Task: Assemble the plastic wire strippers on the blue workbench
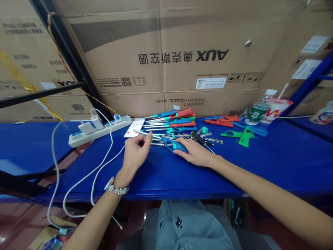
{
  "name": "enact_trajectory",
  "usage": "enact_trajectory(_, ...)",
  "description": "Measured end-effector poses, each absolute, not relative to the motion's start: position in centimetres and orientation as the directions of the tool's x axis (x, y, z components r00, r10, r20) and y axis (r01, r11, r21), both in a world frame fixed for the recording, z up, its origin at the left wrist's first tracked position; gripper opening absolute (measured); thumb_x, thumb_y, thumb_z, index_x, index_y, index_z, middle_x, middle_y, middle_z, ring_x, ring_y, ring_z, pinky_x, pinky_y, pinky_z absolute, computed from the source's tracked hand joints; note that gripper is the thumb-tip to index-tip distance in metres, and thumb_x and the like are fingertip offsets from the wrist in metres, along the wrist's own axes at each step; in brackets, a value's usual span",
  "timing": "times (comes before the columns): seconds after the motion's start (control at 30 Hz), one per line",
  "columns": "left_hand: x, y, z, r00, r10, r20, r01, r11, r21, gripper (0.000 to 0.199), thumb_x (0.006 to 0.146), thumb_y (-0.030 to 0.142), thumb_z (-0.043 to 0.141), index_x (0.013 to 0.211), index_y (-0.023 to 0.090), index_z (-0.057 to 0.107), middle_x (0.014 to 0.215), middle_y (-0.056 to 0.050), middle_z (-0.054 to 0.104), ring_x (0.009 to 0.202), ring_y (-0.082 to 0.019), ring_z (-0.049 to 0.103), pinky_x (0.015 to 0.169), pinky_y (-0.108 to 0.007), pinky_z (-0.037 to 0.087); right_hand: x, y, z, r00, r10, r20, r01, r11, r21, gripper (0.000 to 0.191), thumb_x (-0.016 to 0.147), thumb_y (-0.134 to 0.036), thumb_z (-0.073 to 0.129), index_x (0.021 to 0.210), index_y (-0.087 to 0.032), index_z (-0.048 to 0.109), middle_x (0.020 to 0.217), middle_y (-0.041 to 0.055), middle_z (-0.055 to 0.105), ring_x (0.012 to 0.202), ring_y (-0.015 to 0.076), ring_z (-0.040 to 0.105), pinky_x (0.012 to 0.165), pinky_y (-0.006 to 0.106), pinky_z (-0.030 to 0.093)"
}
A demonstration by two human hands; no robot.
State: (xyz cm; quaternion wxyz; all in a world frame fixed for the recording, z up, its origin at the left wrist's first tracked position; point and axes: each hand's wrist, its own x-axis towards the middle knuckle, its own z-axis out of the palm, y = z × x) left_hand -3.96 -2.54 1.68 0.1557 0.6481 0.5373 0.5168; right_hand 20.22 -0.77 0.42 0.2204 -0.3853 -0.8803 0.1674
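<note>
A long-nosed gas lighter with a blue handle point(179, 146) is held above the table's front half, its metal tube pointing left. My right hand point(195, 151) is closed around the handle end. Thumb and fingers of my left hand point(136, 151) are pinched at the tube, partly covering it. Behind the hands lies a pile of similar lighters with red and blue handles point(182, 121). A black-and-yellow screwdriver point(199, 138) rests just beyond my right hand, among small clear lighter tanks point(215, 140) and small green parts point(204, 130).
Green handle shells point(246, 136) and red-orange shells point(222, 120) lie to the right. A water bottle point(257, 109) and a paper cup point(277, 108) stand behind them. A white power strip point(100, 131) with trailing cords is at left. A large carton point(177, 34) backs the blue table point(166, 173).
</note>
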Motion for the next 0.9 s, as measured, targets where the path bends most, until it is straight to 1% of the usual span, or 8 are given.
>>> enact_trajectory(0.07,-3.1,-2.7,1.6,-0.032,0.958,0.284,0.423,-0.245,0.872,0.052,0.09,0.062,0.06,0.063,0.017,0.062,0.06,-0.003,0.062,0.059,-0.017,0.057,0.057,-0.028,0.043,19.6,-1.3,0.5,-0.551,0.786,0.282,0.577,0.602,-0.552,0.034,0.102,-0.045,0.052,0.125,-0.02,0.055,0.125,0.0146,0.069,0.113,0.0313,0.067,0.095,0.047,0.051)
enact_trajectory(0.13,-1.7,-2.3,1.4,0.067,0.982,0.179,0.308,-0.191,0.932,0.055,0.088,0.068,0.059,0.079,0.015,0.071,0.078,-0.007,0.072,0.076,-0.022,0.066,0.065,-0.029,0.05,18.8,-1.8,0.3,-0.513,0.8,0.312,0.519,0.579,-0.63,0.03,0.1,-0.043,0.053,0.121,-0.021,0.054,0.123,0.0137,0.07,0.109,0.0302,0.068,0.092,0.047,0.052)
enact_trajectory(0.27,1.9,-0.6,1.2,0.008,0.981,0.194,0.115,-0.193,0.974,0.055,0.088,0.068,0.059,0.079,0.015,0.07,0.081,-0.008,0.073,0.08,-0.022,0.067,0.075,-0.032,0.053,17.4,-2.2,-0.6,-0.409,0.819,0.402,0.395,0.556,-0.732,0.028,0.099,-0.039,0.055,0.123,-0.025,0.049,0.13,0.0109,0.067,0.113,0.0283,0.067,0.092,0.044,0.052)
enact_trajectory(0.37,3.5,0.5,1.5,0.039,0.985,0.168,-0.079,-0.165,0.983,0.045,0.09,0.059,0.06,0.084,0.015,0.069,0.089,-0.01,0.076,0.086,-0.022,0.071,0.081,-0.034,0.056,17.2,-2.2,-1.0,-0.373,0.843,0.388,0.396,0.523,-0.755,0.032,0.099,-0.039,0.055,0.126,-0.026,0.047,0.125,0.0099,0.069,0.107,0.027,0.069,0.087,0.042,0.053)
enact_trajectory(0.43,3.6,1.0,2.0,0.08,0.985,0.153,-0.161,-0.139,0.977,0.038,0.091,0.053,0.062,0.086,0.016,0.067,0.088,-0.01,0.076,0.083,-0.021,0.072,0.077,-0.034,0.057,17.4,-2.2,-0.9,-0.397,0.845,0.358,0.405,0.511,-0.758,0.036,0.099,-0.043,0.055,0.129,-0.025,0.047,0.118,0.0087,0.071,0.1,0.0257,0.07,0.083,0.04,0.053)
enact_trajectory(0.6,0.1,1.8,3.7,0.187,0.971,0.148,-0.092,-0.132,0.987,0.034,0.089,0.049,0.066,0.081,0.017,0.061,0.068,-0.001,0.065,0.063,-0.016,0.065,0.059,-0.027,0.052,17.9,-2.2,-0.4,-0.412,0.837,0.359,0.414,0.523,-0.745,0.039,0.098,-0.052,0.054,0.123,-0.022,0.056,0.085,0.0024,0.069,0.076,0.0197,0.064,0.074,0.035,0.05)
enact_trajectory(0.77,-4.3,1.8,4.2,0.202,0.974,0.099,-0.024,-0.096,0.995,0.03,0.085,0.043,0.073,0.085,0.016,0.06,0.057,0.008,0.039,0.041,-0.006,0.04,0.042,-0.02,0.037,18.4,-0.6,0.2,-0.347,0.848,0.4,0.434,0.524,-0.733,0.024,0.099,-0.037,0.05,0.089,-0.02,0.063,0.077,0.0011,0.067,0.07,0.016,0.059,0.067,0.029,0.044)
enact_trajectory(0.9,-6.0,1.0,3.9,0.254,0.967,-0.033,0.036,0.025,0.999,0.025,0.088,0.041,0.07,0.088,0.017,0.062,0.06,0.008,0.036,0.04,-0.004,0.03,0.038,-0.018,0.027,17.9,2.3,0.8,-0.398,0.844,0.36,0.532,0.532,-0.659,0.019,0.093,-0.026,0.055,0.079,-0.019,0.066,0.078,0.002,0.07,0.07,0.0158,0.059,0.066,0.028,0.041)
